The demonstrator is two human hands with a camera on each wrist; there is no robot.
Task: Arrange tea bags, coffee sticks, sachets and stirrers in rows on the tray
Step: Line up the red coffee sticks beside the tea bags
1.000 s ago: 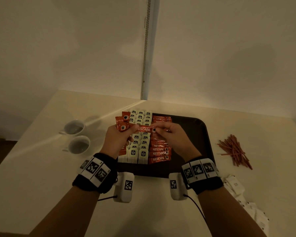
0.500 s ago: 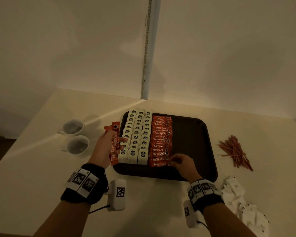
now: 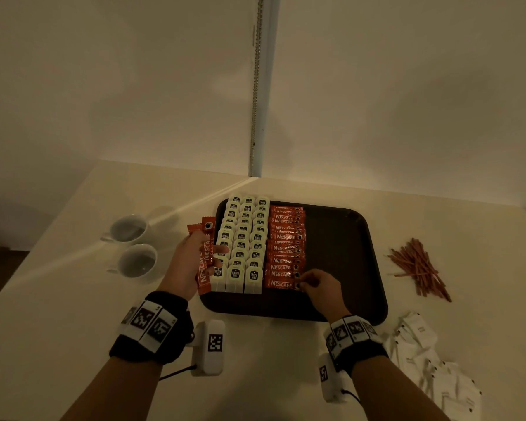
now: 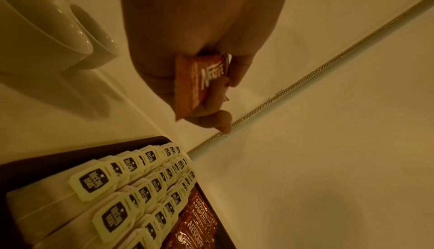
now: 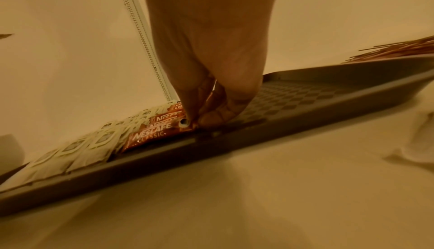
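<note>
From the head view, a dark tray (image 3: pixel 340 238) is seen on the pale table (image 3: pixel 58 299). Three rows of tea bags (image 3: pixel 243 244) are laid on the left part of the tray, and one row of red coffee sticks (image 3: pixel 286 247) is laid just beside them. The left hand (image 3: pixel 192 262) is held over the left edge of the tray, and a small bunch of spare coffee sticks (image 3: pixel 205 253) is grasped in its grip, with the fingers curled round them. The right hand (image 3: pixel 319 288) is set at the near end of the coffee row, and the end of the nearest coffee stick (image 3: pixel 281 284) is pinched by its fingertips. A pile of stirrers (image 3: pixel 419 268) and a heap of white sachets (image 3: pixel 431 360) are seen on the table to the right of the tray. Two cups (image 3: pixel 134 247) are seen on the left.

From the left wrist view, the spare sticks (image 4: pixel 202 84) are seen clamped between thumb and fingers, above the tea bags (image 4: pixel 131 188).

From the right wrist view, the nearest stick (image 5: pixel 150 135) is seen flat on the tray (image 5: pixel 305 97), with its right end nipped between thumb and fingers (image 5: pixel 211 117)
</note>
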